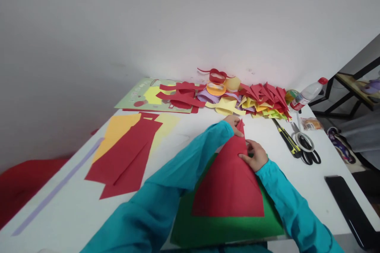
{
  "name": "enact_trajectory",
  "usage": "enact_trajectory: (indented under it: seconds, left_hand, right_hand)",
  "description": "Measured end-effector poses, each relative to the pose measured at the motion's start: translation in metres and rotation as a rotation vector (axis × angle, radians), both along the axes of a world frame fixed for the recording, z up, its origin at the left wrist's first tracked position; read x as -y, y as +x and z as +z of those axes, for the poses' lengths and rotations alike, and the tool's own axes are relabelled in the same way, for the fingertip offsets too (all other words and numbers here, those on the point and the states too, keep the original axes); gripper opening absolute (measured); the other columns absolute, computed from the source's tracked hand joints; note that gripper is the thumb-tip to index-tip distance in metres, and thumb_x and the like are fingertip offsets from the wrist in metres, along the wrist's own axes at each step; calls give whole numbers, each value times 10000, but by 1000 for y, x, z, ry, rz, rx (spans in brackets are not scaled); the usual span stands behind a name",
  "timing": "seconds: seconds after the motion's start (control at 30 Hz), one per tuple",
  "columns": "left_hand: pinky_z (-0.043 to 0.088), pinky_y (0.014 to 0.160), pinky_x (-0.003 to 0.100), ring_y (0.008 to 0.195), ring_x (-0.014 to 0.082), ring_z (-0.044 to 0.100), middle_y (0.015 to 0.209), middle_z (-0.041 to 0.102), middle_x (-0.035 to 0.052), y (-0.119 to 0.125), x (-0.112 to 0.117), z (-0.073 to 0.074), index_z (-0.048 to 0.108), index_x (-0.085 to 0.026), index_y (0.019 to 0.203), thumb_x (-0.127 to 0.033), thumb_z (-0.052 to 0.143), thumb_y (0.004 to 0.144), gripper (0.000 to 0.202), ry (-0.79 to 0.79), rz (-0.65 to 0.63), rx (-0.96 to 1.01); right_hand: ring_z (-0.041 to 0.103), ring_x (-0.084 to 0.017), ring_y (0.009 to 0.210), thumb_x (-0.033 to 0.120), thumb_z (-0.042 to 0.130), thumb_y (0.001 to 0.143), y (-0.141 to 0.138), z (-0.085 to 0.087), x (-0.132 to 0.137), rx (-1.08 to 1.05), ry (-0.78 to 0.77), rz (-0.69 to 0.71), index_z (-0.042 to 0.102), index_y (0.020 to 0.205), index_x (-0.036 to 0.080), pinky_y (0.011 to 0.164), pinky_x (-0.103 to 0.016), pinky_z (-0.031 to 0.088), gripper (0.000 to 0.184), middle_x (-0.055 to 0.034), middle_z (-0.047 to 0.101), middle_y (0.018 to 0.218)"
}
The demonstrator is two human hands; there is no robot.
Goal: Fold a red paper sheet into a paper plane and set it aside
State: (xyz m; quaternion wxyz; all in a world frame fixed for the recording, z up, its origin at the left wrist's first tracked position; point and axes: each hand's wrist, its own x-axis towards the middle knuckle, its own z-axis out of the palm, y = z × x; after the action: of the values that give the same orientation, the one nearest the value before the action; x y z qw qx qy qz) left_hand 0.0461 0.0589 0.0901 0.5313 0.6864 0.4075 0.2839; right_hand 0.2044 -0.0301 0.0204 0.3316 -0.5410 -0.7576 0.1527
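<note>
A sheet of red paper lies on a green sheet at the table's front, its far end narrowed to a folded point. My left hand is closed on that far point, with the fingers pinching the paper. Closer to me, my right hand holds the paper's right edge, thumb on top and the other fingers curled at the side. Both hands touch the same red paper, which tapers between them and spreads wide toward me.
Cut red paper pieces lie on the left beside a long purple strip. Paper shapes and folded red pieces line the back. To the right are a utility knife, scissors, tape, a bottle and a black phone-like slab.
</note>
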Motion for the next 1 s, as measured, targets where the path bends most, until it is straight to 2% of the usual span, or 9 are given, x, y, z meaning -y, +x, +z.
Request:
enact_trajectory:
  seconds: [0.1,0.2,0.27,0.3,0.4,0.57,0.67,0.8,1.0]
  left_hand:
    - [503,696,280,751,155,597,785,635,24,-14,14,51,617,-100,913,-228,779,556,412,102,0,42]
    - [502,680,264,739,153,607,804,656,41,-33,43,106,638,-123,888,-304,732,620,336,589,-61,172]
    - [505,705,260,778,155,613,848,668,43,-46,64,124,637,-164,913,-327,691,675,293,861,-206,198]
    - [499,756,274,854,166,609,936,662,65,-51,73,124,626,-175,962,-310,640,726,273,969,-239,170]
    - [447,880,360,1045,197,540,1069,637,85,-64,93,84,593,-197,1031,-201,460,840,233,1245,-116,-99]
    - [424,902,418,1055,199,522,1020,654,31,-64,121,-36,623,-241,896,-178,453,849,187,1363,92,-405]
    - [465,857,414,1025,208,541,986,661,19,-59,142,-81,633,-257,841,-177,484,831,169,1299,183,-456]
    - [473,879,428,1070,230,529,1009,651,61,-58,162,-100,629,-216,907,-151,460,835,196,1256,161,-524]
    - [484,893,398,1142,247,490,1069,636,109,-63,166,-114,599,-120,1001,-99,341,861,294,1234,114,-513]
  right_hand:
    - [492,-109,509,367,536,790,-4,49,-9,-105,36,51,612,822,171,521,-237,450,212,26,546,563]
    - [570,-138,678,217,584,775,-6,111,-8,-244,362,138,597,775,186,647,-275,482,34,-13,616,708]
    - [593,-159,783,110,558,773,-5,140,0,-271,535,230,594,866,191,716,-310,489,128,-42,642,809]
    - [596,-173,827,83,549,766,-4,146,4,-242,559,318,586,920,181,736,-331,491,186,-67,644,869]
    - [578,-211,947,82,489,793,0,133,17,-102,554,485,573,962,149,791,-394,482,201,-122,636,973]
    - [568,-219,1008,132,426,854,0,45,36,90,518,479,604,918,143,801,-402,489,190,-119,663,965]
    - [530,-209,1084,171,357,897,-1,1,48,212,434,401,603,1036,154,845,-390,485,283,-105,653,1034]
    - [496,-180,1137,199,345,916,4,-24,58,266,389,420,621,1046,213,911,-384,465,305,-63,650,1065]
    - [455,-179,1184,180,399,895,11,-28,60,244,325,455,611,1074,185,967,-385,433,278,-68,625,1122]
